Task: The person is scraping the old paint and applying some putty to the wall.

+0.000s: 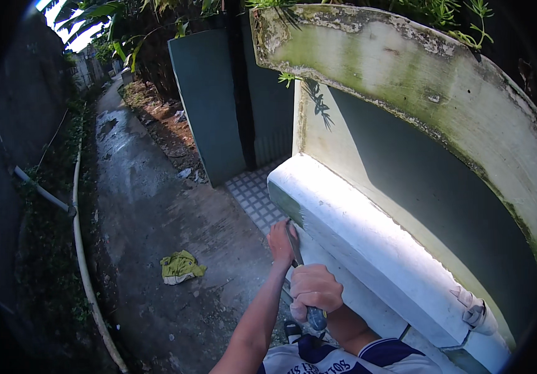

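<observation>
My right hand is wrapped round the handle of a long, narrow-bladed metal tool. The handle's blue-grey butt sticks out below the fist, toward me. Farther off, my left hand has its fingers closed at the blade's far end; the fingertips are partly hidden. Both hands are beside the lower end face of a white-coated masonry ledge. A greenish, stained patch shows on that end, next to white coating. Whether the blade touches the surface, I cannot tell.
A crumpled yellow-green cloth lies on the concrete path. Checkered tiles meet a grey-green gate panel. A crumpled pale wrapping rests on the ledge. Above curves a mossy planter wall. A pipe runs along the left.
</observation>
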Tool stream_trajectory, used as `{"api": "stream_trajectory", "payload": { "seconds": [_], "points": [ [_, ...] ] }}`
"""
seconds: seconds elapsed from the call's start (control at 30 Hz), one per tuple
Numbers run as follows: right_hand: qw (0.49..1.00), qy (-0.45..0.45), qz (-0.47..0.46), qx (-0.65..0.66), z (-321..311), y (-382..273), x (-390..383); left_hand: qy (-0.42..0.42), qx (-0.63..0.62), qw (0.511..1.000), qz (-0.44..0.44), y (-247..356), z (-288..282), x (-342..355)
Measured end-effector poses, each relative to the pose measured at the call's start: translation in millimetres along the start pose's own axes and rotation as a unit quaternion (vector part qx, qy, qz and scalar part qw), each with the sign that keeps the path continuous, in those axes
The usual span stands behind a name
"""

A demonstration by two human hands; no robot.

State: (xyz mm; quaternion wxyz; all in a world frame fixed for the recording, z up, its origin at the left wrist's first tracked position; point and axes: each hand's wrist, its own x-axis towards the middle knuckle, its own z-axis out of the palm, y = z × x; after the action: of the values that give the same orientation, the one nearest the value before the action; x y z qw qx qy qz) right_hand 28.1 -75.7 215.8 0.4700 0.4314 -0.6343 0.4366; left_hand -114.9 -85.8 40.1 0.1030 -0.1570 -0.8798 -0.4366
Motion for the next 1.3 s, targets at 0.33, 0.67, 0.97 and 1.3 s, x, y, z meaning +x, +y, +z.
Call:
{"api": "stream_trajectory", "payload": {
  "seconds": [0.33,0.67,0.97,1.3],
  "points": [
    [0.969,0.181,0.075,-0.152,0,-84,-95,0.257,-0.113,0.914,0.292,7,-40,-35],
    [0.968,0.108,0.179,-0.140,-25,-113,-96,0.075,-0.043,0.958,0.275,-26,-76,58],
    [0.953,0.116,0.236,-0.150,-28,-114,-124,0.226,-0.109,0.890,0.382,8,-80,0],
    [0.959,0.097,0.224,-0.148,-27,-86,-94,-0.023,-0.020,0.998,0.061,-29,-75,11]
  ]
}}
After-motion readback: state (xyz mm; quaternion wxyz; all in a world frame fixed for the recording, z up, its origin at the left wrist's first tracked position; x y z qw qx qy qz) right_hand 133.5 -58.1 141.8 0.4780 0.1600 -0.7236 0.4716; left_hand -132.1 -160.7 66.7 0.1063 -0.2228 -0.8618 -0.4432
